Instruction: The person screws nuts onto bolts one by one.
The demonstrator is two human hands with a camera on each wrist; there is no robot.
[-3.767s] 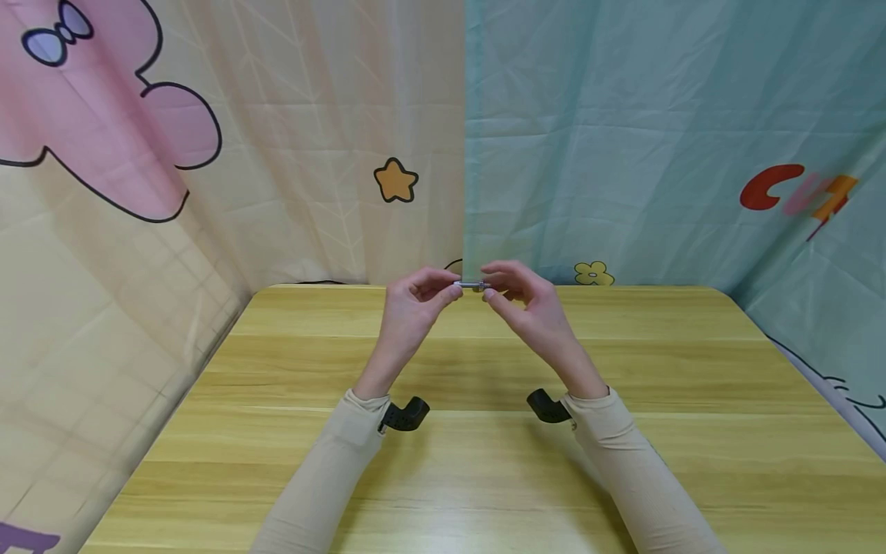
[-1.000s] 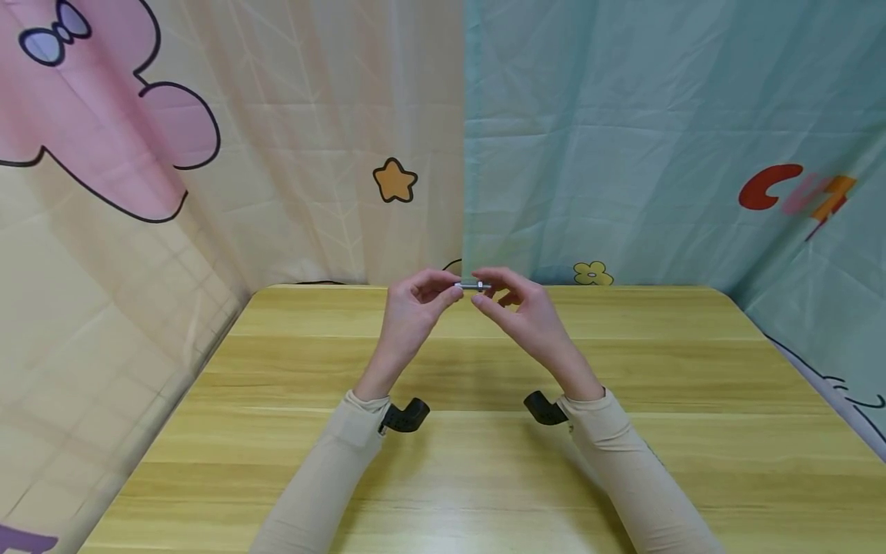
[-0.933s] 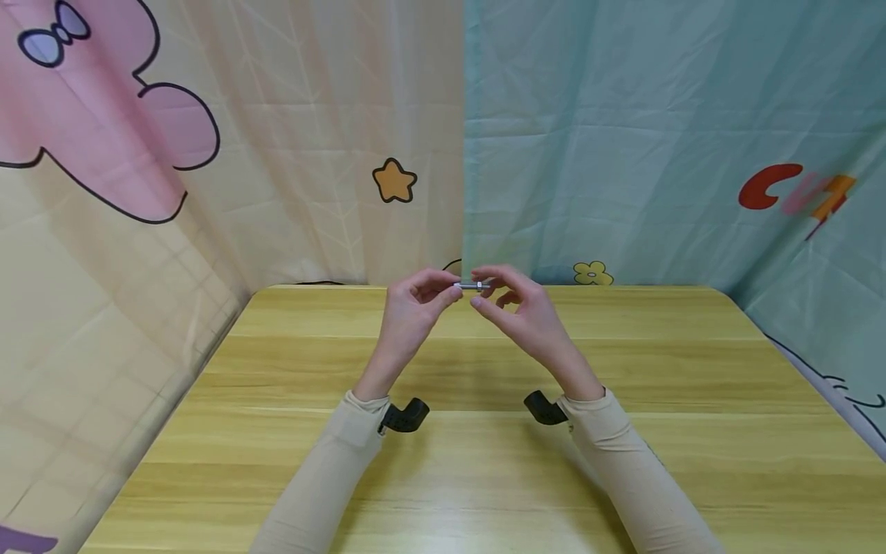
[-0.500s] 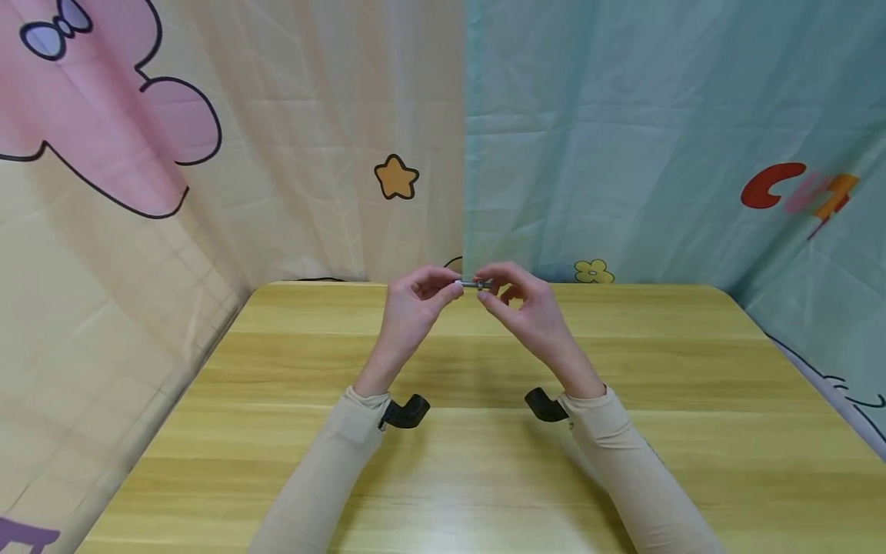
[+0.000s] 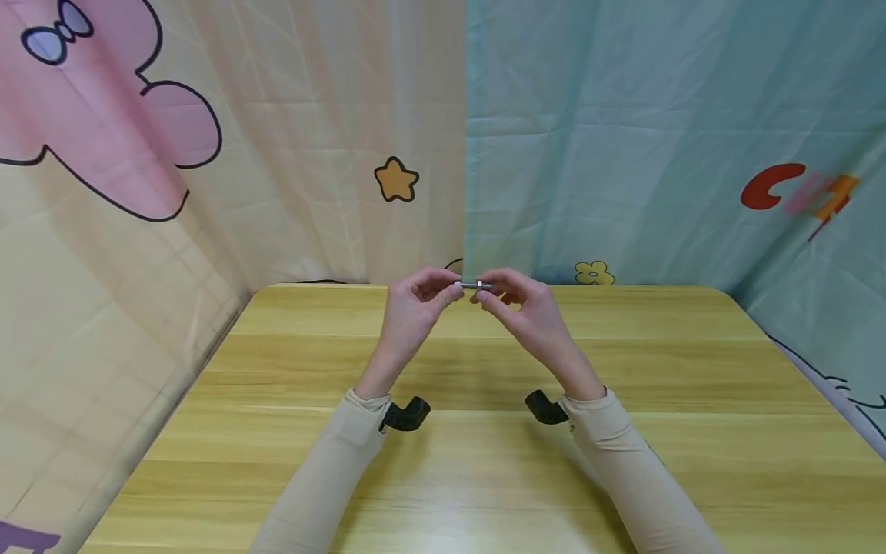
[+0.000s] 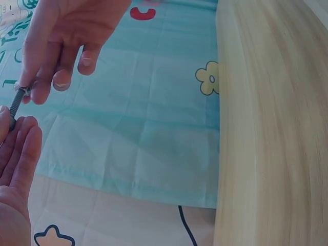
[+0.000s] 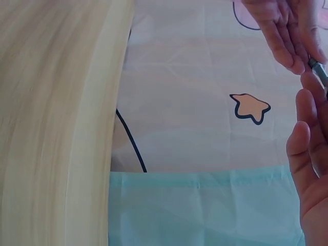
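A small metal bolt (image 5: 468,285) is held level above the far part of the table. My left hand (image 5: 411,304) pinches it at the head end between thumb and fingers. A hex nut (image 5: 479,285) sits on the shank, with a short piece of thread showing beyond it on the right. My right hand (image 5: 524,302) has its thumb and index finger at this nut, the other fingers loosely bent. In the left wrist view, the threaded shank (image 6: 16,104) runs between the two hands. The right wrist view catches only part of the bolt (image 7: 319,68) at its edge.
A wood-grain table (image 5: 457,469) lies beneath both forearms. Curtains with printed figures, cream (image 5: 311,154) and teal (image 5: 609,154), hang behind and beside it. A black wrist device (image 5: 407,414) sits on the left cuff, and a similar black device (image 5: 547,408) on the right.
The right hand's thumb, apart from the nut a second ago, has come back up to it, and its fingers have shifted around it. The left hand keeps its hold on the bolt.
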